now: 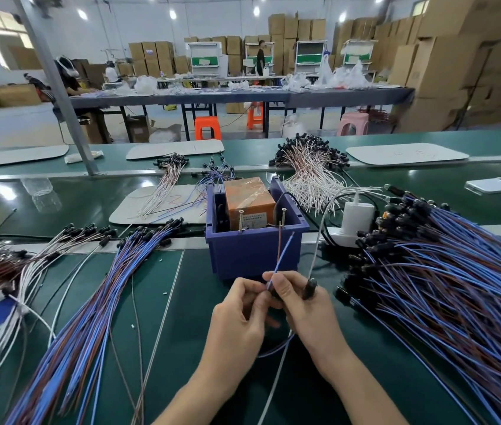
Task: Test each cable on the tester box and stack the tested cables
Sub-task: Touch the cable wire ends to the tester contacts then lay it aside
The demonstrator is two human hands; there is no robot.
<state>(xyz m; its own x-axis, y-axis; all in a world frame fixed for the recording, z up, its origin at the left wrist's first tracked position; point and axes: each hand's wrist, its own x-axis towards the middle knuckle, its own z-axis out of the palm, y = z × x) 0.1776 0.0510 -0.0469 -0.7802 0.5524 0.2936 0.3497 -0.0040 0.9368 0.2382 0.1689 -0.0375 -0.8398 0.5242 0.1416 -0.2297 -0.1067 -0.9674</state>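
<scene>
left hand + right hand — fingers pinch 1 cable | green table | cartons behind

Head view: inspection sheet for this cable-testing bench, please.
Surface: green bench mat, loose wires across it.
Job's things: blue tester box, orange unit inside; cable pile left, larger pile right.
Clutter: phone, charger, clear bottle.
Grippers: left hand pinches blue wire; right hand grips black plug.
Cables: blue wire reaches up toward the box; white lead runs from plug to charger.
Surroundings: stacked cartons, orange stools, people at far table.
</scene>
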